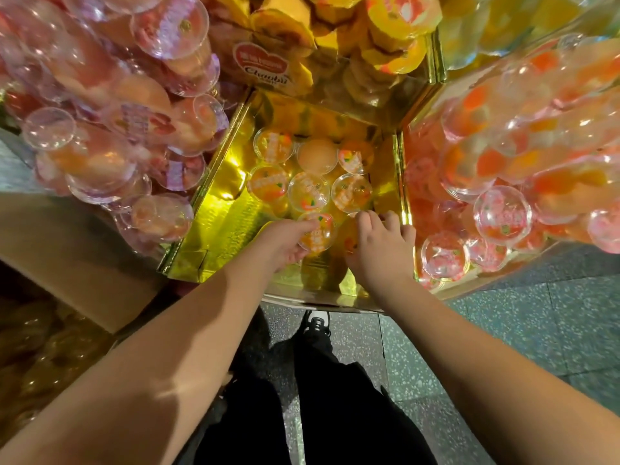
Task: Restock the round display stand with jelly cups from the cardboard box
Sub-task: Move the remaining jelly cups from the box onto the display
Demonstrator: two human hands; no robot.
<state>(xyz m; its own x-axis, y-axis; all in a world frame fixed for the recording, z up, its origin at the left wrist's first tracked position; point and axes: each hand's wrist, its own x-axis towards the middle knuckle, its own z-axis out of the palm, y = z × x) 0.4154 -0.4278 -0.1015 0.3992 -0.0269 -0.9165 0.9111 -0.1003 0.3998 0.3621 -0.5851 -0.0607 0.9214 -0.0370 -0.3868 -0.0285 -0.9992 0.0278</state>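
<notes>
- Foreground: person's dark trousers (pixel 322 407) and one black-and-white shoe (pixel 317 325) on speckled floor (pixel 503 330), both forearms stretched fwd into a gold-lined bay of the round display stand (pixel 221 209).
- Lower left: open cardboard box (pixel 84 250), brown flap in view; contents too dim & blurred to make out.
- Left hand (pixel 285 243) grips a jelly cup (pixel 317 231) by its rim, thumb & fingers curled round the edge, lid w/ orange label facing up, cup near the front of the bay.
- Right hand (pixel 379 243) sits just beside it, fingers curled down over a yellow-orange cup (pixel 349 241); cup mostly hidden, so grip looks likely but can't tell how firm.
- Behind the hands: six more cups in two rows, approx, on the bay floor, e.g. centre cup (pixel 308 191); one in the back row (pixel 317 156) lies label-down or unlabelled.
- Handling, as a judgement: small, light, rigid clear plastic w/ thin film seal; smooth sides prob. slippery, seal the weak spot. Best held round rim or sidewall, not pressed on the lid.
- Far: neighbouring bays heaped w/ pink cups (pixel 100 135) left, orange-red cups (pixel 503 213) right, yellow packs (pixel 385 35) at back.
</notes>
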